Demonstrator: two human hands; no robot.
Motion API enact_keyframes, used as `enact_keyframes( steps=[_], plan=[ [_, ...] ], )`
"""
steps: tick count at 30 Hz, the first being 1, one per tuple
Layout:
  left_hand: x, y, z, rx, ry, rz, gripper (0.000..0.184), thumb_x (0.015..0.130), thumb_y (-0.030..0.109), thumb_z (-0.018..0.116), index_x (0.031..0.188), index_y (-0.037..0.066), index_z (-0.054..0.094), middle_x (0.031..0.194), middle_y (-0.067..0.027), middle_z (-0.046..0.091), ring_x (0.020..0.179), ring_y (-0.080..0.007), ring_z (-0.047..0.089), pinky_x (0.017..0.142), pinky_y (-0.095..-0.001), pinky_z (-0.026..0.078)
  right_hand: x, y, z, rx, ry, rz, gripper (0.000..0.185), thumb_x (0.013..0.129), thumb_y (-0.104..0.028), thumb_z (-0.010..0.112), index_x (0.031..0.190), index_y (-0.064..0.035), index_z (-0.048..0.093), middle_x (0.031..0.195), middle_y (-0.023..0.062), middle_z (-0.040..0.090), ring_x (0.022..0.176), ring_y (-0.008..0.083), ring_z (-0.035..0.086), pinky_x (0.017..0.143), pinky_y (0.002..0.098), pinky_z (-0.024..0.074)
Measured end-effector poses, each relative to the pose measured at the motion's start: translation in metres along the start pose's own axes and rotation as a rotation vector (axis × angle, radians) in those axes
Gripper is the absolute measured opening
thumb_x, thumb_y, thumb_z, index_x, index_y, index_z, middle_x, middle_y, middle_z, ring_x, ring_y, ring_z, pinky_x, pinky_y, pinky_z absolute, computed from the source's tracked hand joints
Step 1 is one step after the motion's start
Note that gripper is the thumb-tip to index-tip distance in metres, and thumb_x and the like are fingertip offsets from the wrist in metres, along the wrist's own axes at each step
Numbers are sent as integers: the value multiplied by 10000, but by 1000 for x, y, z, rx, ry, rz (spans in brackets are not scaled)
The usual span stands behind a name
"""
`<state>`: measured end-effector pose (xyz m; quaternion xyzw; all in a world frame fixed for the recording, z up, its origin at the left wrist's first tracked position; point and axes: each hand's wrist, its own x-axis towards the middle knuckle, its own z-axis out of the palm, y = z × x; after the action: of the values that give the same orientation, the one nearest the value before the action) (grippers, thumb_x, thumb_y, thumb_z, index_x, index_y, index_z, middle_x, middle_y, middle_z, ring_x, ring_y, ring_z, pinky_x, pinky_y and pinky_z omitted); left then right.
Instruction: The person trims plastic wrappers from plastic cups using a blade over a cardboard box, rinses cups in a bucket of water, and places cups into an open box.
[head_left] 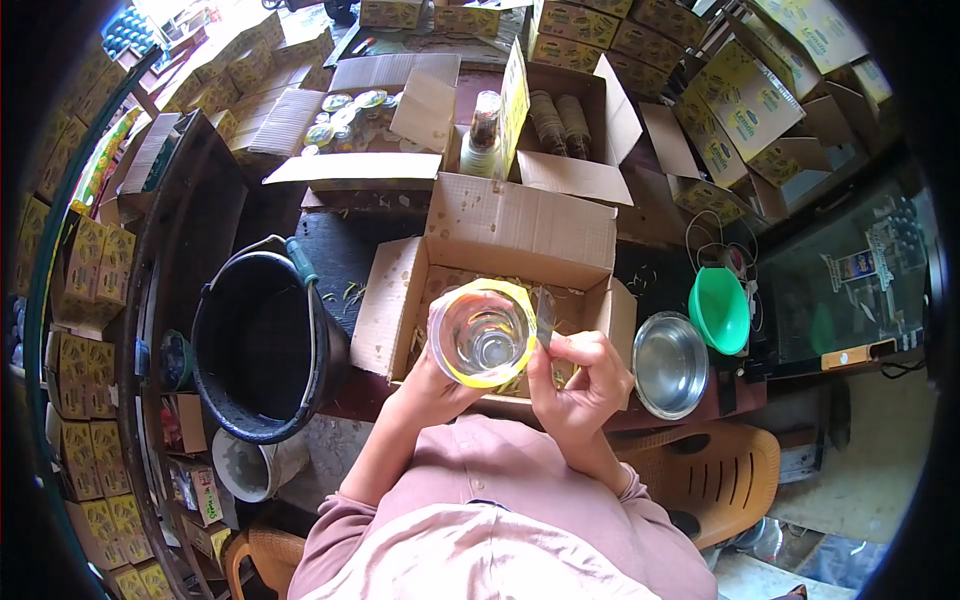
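Note:
In front of my chest, a clear plastic cup [494,347] with a yellow band round its rim is tilted so that its inside faces me. My left hand [433,378] is wrapped round the cup from the left. Close to the cup's right edge, my right hand [583,384] is pinched, with thumb and forefinger together at a thin, clear piece too small to make out. Behind and below both hands lies an open cardboard box [522,218] with small yellowish scraps inside.
Left stands a black bucket [262,345], above a pale bucket [258,468]. Right are a steel bowl [670,366] and a green bowl [719,310]. Farther back, one open carton [352,168] holds lidded cups, another [575,178] stacked cups. An orange chair [715,478] stands lower right.

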<state>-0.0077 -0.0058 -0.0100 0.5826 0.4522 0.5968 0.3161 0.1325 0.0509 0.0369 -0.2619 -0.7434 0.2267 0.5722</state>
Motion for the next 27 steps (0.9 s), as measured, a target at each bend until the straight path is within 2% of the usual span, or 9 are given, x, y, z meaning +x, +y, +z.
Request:
enact_keyframes(
  steps=[9, 12, 21, 27],
  plan=[
    [-2, 2, -4, 177, -72, 39, 682, 677, 67, 707, 1239, -2, 327, 1184, -142, 397, 1112, -261, 436, 945, -353, 350, 2, 0, -1, -71, 5, -23, 183, 638, 46, 680, 787, -5, 586, 643, 95, 568, 546, 168, 573, 501, 241, 451],
    [-2, 2, -1, 137, 26, 36, 665, 674, 69, 710, 1226, -5, 347, 1181, -143, 392, 1110, -265, 434, 942, -354, 353, -1, 0, -1, -80, -7, -7, 183, 637, 46, 681, 784, -9, 587, 641, 92, 565, 543, 169, 571, 498, 241, 448],
    [0, 8, -7, 234, -95, 43, 650, 656, 118, 732, 1200, 10, 394, 1167, -137, 430, 1125, -294, 407, 949, -371, 334, 0, 4, -2, -83, -9, -21, 201, 623, 55, 683, 793, -17, 604, 643, 86, 564, 541, 166, 564, 491, 245, 442],
    [2, 10, -5, 120, -75, 25, 638, 652, 141, 737, 1183, 11, 409, 1152, -137, 452, 1135, -299, 399, 956, -375, 324, 0, 8, -4, -65, -26, -19, 214, 625, 63, 678, 810, -23, 612, 639, 84, 562, 535, 166, 558, 484, 243, 437]
  ],
)
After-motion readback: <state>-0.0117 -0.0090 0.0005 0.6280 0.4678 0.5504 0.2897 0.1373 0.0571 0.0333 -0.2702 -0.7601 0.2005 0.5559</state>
